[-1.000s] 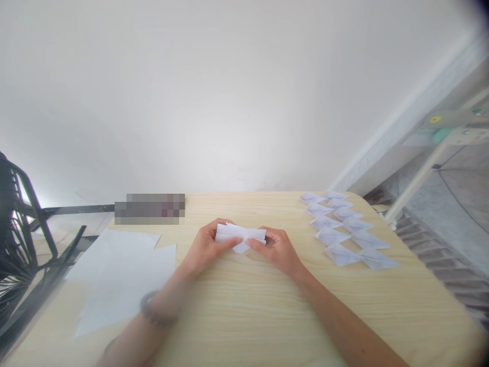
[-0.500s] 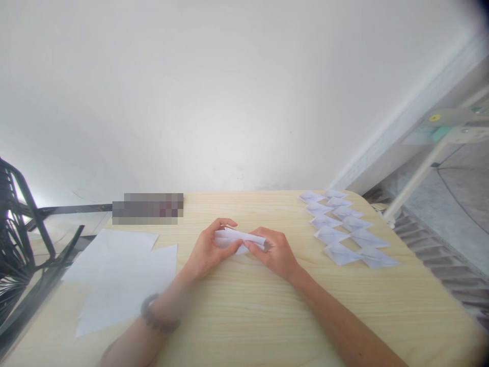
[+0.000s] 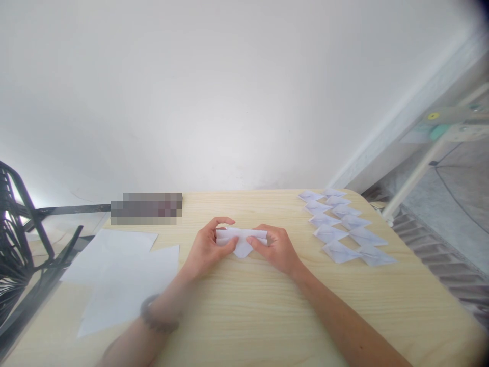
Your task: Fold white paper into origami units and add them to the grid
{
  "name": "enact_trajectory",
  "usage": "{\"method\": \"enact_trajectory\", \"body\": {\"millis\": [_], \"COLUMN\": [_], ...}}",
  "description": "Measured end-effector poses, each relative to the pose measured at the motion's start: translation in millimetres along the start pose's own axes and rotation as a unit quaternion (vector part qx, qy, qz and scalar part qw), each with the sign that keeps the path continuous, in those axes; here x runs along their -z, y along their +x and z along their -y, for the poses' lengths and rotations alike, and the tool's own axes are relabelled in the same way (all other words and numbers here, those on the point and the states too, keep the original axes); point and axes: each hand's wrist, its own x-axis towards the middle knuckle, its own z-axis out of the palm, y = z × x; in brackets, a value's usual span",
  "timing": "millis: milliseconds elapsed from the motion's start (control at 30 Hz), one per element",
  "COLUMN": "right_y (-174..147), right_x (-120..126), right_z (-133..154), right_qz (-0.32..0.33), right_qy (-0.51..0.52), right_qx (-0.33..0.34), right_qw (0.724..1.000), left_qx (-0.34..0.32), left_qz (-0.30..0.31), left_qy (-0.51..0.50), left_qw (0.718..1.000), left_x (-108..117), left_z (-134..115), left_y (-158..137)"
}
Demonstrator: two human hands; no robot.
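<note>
Between my hands, over the middle of the wooden table point(image 3: 244, 311), is a folded white paper point(image 3: 243, 246) with a wide straight top edge and a flap pointing down toward me. My left hand point(image 3: 214, 243) grips its left end, thumb on the near face and index finger raised and curved above it. At the right end, my right hand point(image 3: 275, 247) pinches the paper with the thumb pressed on the front. The other fingers of both hands are partly hidden behind the paper. A dark beaded bracelet point(image 3: 158, 313) circles my left wrist.
Loose white sheets point(image 3: 126, 280) overlap on the table's left side. Several folded white paper shapes point(image 3: 340, 251) stand in two columns at the right. A blurred-out dark object point(image 3: 147, 208) lies at the back left, with a black chair point(image 3: 23, 219) beyond the left edge and a wall behind.
The folded paper has turned from a tilt to nearly level, and its lower flap now shows more fully between my thumbs. My thumbs have moved slightly apart.
</note>
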Motion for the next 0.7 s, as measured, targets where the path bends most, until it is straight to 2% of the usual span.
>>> {"method": "enact_trajectory", "body": {"millis": [300, 567, 700], "right_y": [5, 8, 7], "right_x": [9, 18, 16], "right_z": [-8, -11, -11], "right_qz": [0.047, 0.056, 0.039], "right_qy": [0.165, 0.17, 0.158], "right_qx": [-0.067, -0.082, -0.081], "right_qw": [0.983, 0.98, 0.983], "left_qx": [0.041, 0.024, 0.013], "left_qz": [0.063, 0.147, 0.152], "left_qy": [-0.081, -0.088, -0.086], "left_qw": [0.994, 0.985, 0.985], "left_x": [2, 10, 9], "left_z": [-10, -4, -3], "left_y": [-2, -2, -1]}}
